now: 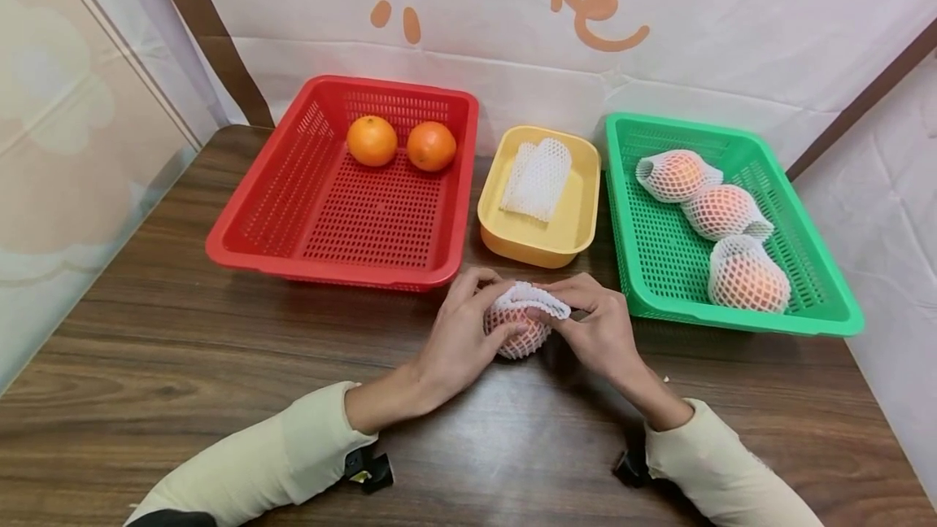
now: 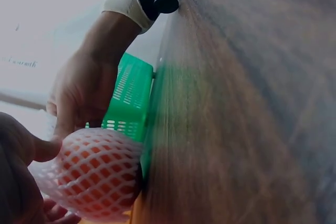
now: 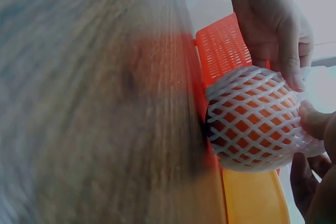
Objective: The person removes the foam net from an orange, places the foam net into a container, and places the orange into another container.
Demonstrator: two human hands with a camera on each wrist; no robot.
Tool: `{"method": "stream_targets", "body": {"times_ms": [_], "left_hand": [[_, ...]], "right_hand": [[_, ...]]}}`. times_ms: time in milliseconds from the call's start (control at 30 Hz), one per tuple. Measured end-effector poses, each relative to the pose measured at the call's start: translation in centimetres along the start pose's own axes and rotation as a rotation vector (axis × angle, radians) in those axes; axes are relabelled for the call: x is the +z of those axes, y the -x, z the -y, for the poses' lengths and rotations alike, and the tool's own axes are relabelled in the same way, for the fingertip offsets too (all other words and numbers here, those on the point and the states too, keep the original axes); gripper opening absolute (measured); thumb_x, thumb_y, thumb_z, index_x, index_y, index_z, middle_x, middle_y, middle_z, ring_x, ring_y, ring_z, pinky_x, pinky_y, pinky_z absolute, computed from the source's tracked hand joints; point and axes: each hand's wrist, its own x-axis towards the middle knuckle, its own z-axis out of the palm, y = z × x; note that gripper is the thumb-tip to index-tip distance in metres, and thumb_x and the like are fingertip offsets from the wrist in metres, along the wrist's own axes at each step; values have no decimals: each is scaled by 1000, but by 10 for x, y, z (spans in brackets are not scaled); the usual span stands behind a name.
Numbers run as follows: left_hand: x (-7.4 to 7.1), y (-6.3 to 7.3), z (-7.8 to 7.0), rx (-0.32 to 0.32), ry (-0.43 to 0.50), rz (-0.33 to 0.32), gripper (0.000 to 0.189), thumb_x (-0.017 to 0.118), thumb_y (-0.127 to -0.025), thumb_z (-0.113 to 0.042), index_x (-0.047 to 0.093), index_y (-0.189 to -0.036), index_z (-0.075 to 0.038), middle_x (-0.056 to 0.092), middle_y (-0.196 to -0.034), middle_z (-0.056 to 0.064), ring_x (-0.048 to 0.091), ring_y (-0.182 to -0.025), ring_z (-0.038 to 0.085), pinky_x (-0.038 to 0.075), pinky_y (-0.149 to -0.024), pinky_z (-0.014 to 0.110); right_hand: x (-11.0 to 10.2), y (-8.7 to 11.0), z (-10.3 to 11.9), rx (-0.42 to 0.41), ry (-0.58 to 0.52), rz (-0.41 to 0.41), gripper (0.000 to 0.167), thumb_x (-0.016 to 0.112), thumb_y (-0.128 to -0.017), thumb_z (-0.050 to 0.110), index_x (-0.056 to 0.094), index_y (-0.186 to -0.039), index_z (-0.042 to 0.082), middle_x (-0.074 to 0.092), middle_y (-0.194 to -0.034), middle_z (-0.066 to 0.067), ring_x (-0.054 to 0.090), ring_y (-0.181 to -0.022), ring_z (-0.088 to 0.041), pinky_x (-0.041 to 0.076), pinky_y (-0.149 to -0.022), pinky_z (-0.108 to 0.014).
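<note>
An orange (image 1: 516, 341) in a white foam net (image 1: 533, 296) sits on the table between the two hands. The left hand (image 1: 459, 340) grips its left side, thumb across the front of the netted fruit. On the other side, the right hand (image 1: 602, 330) pinches the gathered upper edge of the net. In the left wrist view, the netting stretches over the orange (image 2: 100, 174) beside the left thumb. The right wrist view shows the netted orange (image 3: 254, 121) resting against the tabletop, with the right thumb on the net's loose end. Some fingertips are hidden behind the net.
A red basket (image 1: 340, 267) with two bare oranges (image 1: 372, 141) stands at the back left. Flat foam nets (image 1: 540, 179) lie in a yellow tub (image 1: 534, 247) at the middle. To the right, a green basket (image 1: 739, 317) holds three netted oranges (image 1: 748, 279).
</note>
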Motion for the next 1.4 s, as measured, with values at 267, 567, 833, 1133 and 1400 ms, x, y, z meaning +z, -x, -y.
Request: {"method": "stream_targets", "body": {"times_ms": [267,567,833,1133,1400], "left_hand": [[-2,-3,2,65,12,-76,22,76,-68,12,74,-84,-2,62,-90,5,56,-87,17,46,-74,28],[-6,-6,4,141,-31,-94,25,72,-66,17,74,-81,-3,64,-81,1,59,-80,15,50,-75,25],[-8,-6,0,97,26,-30,28,72,-67,16,74,-88,-2,65,-87,3,57,-83,15,48,-73,24],[-15,-4,-6,50,-44,89,34,83,-69,1,74,-101,-4,63,-96,1,54,-92,16,46,-80,29],[-12,-5,2,137,26,13,27,74,-67,17,74,-88,0,66,-87,4,59,-88,16,49,-80,22]], "right_hand": [[-1,2,-7,-35,-22,35,19,84,-69,1,76,-85,9,69,-85,0,61,-82,-15,46,-72,-19],[-3,-1,-9,-71,-94,174,35,86,-69,11,73,-101,8,66,-106,0,57,-101,-17,45,-85,-26],[-3,-5,6,-195,-179,34,27,76,-64,-18,73,-79,4,67,-78,-6,60,-74,-16,47,-69,-21],[-2,-6,2,-229,-162,29,26,74,-68,-17,74,-82,4,66,-76,-1,58,-67,-12,45,-60,-20],[-4,1,-11,-94,-141,147,37,83,-69,-1,71,-104,8,66,-103,-3,60,-96,-18,46,-83,-25]]}}
